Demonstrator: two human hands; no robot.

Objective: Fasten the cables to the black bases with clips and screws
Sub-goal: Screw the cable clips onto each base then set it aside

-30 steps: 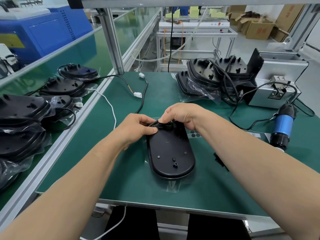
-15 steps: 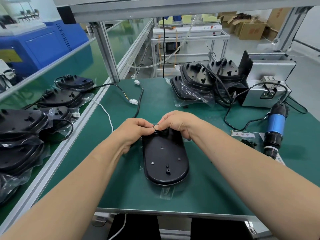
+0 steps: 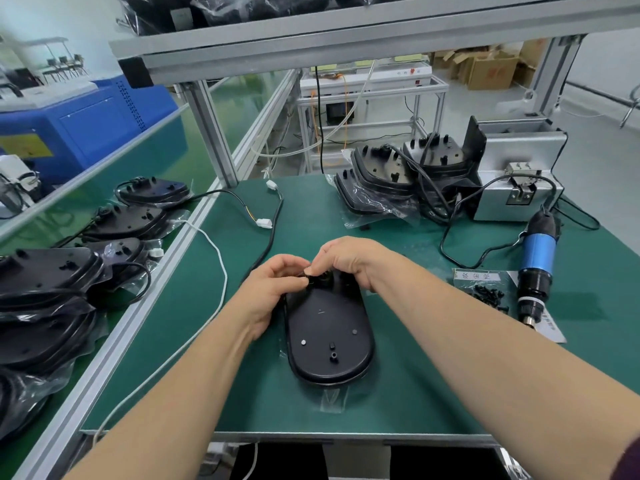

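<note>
A black oval base lies flat on the green mat, long axis pointing away from me. At its far end my left hand and my right hand meet, fingers curled. Both pinch something small and black there, where a black cable reaches the base; whether it is the cable or a clip I cannot tell. The cable runs away to white connectors. Small black screws lie in a clear bag to the right, beside a blue electric screwdriver.
A stack of bagged black bases with cables stands at the back right, next to a metal box. More bases lie on the left conveyor. A white cord crosses the mat's left side.
The view has tilted up, showing the overhead shelf. My hands stay at the base's far end, and the left fingers have drawn in closer to the right ones.
</note>
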